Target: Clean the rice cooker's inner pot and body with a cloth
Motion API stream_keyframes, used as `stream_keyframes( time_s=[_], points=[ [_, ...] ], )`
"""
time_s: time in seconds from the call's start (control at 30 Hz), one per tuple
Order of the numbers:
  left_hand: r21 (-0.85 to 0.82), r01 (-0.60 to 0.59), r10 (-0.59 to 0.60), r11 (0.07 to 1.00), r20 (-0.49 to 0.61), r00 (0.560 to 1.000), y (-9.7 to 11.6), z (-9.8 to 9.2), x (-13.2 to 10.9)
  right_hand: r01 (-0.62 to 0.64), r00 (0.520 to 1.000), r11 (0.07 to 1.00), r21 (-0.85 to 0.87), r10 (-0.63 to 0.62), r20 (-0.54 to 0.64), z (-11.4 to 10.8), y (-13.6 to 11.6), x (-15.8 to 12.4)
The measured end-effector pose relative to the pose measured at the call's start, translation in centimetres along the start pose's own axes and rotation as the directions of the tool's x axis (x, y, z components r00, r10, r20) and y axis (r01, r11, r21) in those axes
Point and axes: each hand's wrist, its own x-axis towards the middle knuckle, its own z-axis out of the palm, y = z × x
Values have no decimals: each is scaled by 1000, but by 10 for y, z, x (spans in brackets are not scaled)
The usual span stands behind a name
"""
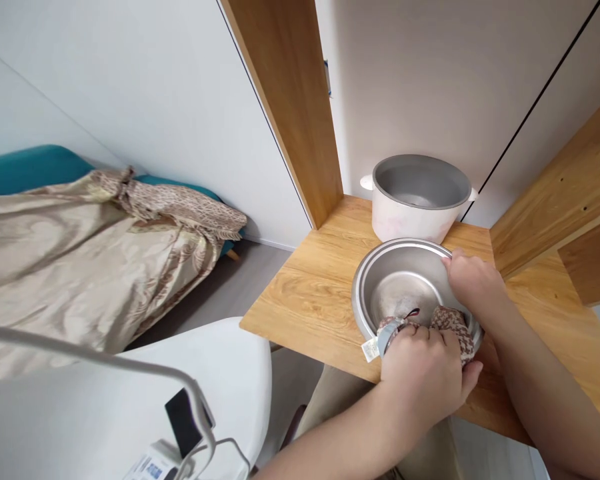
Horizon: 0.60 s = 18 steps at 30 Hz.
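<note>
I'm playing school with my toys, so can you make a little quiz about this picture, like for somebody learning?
1. Which hand holds the patterned cloth?
2. What stands right behind the metal bowl: (a) a kettle, (b) a white pot, (c) a flowerpot?
3. True or false: the metal bowl is upside down.

Key: 1. The left hand. 2. b. 3. False; its open side faces up.

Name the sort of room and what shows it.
Likely a living room at home: a teal seat, probably a sofa, draped with a beige cover, plus a white pot and metal bowl on a wooden tabletop.
</note>
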Motion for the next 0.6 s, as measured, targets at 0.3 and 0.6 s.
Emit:
stream_keyframes(
  time_s=[0.3,0.6],
  points=[
    [81,100,-113,992,174,978,31,6,21,-12,1000,1000,26,13,-12,2,-2,-1],
    [16,51,-54,999,227,972,21,-1,20,35,999,999,36,-36,29,0,2,3]
  ],
)
